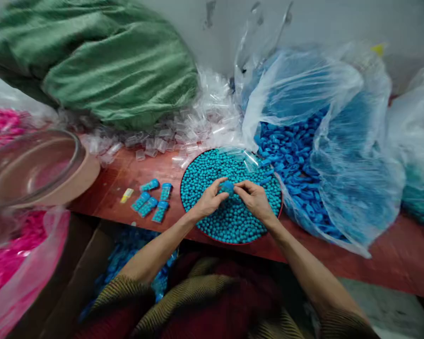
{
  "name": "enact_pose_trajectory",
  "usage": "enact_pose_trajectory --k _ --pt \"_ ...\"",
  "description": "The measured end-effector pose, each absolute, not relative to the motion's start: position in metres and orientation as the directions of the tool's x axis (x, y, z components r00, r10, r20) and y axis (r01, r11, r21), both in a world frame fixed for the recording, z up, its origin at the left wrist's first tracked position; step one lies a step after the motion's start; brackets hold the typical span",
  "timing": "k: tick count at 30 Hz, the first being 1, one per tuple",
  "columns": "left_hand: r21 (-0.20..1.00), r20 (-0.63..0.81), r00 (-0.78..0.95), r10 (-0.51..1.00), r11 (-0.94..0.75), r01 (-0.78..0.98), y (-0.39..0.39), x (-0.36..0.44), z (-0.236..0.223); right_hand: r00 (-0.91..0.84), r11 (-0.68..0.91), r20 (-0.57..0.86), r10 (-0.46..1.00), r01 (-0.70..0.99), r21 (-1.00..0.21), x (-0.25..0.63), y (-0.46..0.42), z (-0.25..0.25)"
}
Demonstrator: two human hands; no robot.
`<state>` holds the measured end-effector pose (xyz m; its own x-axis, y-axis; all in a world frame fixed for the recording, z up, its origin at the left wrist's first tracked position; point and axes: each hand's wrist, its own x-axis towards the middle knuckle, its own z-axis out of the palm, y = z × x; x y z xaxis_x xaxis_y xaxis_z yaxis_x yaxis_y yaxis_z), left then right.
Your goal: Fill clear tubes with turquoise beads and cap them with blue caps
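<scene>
Over a round red-rimmed tub of small blue balls, my left hand has its fingers closed round a small clear bottle with blue in it. My right hand pinches at the right end of this bottle; whether a cap is between those fingertips is too small to tell. Several filled bottles with blue caps lie on the red table to the left of the tub. Loose clear empty bottles rest on the balls at the tub's far edge.
A large clear bag of blue caps spills toward the tub's right side. Behind are a heap of clear bottles and a bulky green sack. At left stand a basin, a yellow-and-white piece and bagged pink pieces.
</scene>
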<state>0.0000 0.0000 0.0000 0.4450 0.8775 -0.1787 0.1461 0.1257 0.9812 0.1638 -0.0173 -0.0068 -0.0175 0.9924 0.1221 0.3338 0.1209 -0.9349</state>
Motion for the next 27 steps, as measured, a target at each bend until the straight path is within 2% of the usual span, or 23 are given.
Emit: enact_pose_trajectory --k 4,9,12,19,27 --pt "0.978 -0.205 0.467 0.860 0.156 0.141 -0.003 -0.004 -0.002 -0.040 0.113 0.105 0.994 0.335 -0.935 0.164 -0.018 -0.007" --pt "0.977 -0.213 0.486 0.847 0.172 0.128 -0.005 -0.004 0.002 0.024 0.056 0.064 0.998 0.248 -0.967 0.162 -0.020 -0.007" --pt "0.978 -0.210 0.476 0.854 0.175 0.117 -0.006 -0.004 0.003 0.011 0.053 0.058 0.998 0.277 -0.960 0.160 -0.022 -0.006" --pt "0.969 -0.236 0.465 0.853 0.241 0.051 -0.010 -0.005 0.004 -0.029 0.091 0.086 0.996 0.317 -0.944 0.159 -0.026 -0.010" --pt "0.979 -0.198 0.366 0.909 0.200 0.034 -0.015 0.000 0.003 -0.193 0.205 0.146 0.970 0.330 -0.921 0.166 -0.028 -0.003"
